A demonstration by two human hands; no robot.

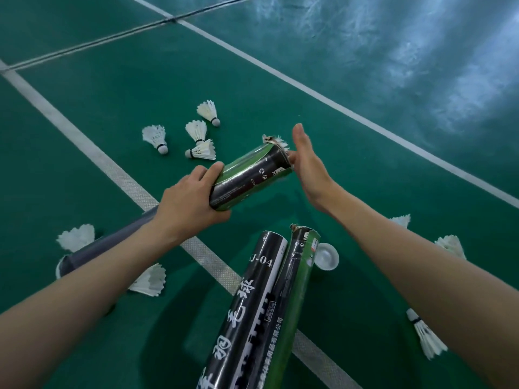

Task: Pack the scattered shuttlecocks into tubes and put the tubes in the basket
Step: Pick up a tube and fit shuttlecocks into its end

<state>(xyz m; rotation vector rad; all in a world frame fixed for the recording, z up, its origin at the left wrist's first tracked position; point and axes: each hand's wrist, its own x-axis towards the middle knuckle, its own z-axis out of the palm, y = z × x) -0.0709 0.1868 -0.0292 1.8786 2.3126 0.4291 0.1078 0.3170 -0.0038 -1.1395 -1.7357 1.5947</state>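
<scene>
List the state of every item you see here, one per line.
Held tube: gripped by left hand, feathers poking from its far end.
Right hand: flat, fingers straight, at that end.
Basket tubes: leaning upright in basket.
Grey tube: lying on floor.
Shuttlecocks: scattered on floor.

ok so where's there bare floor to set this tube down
Bare floor for the tube: past the thin white line, upper right, and between it and the wide white line, beyond the four shuttlecocks. Crowded: around the grey tube on the left, and the loose shuttlecocks beside the right arm.
</scene>
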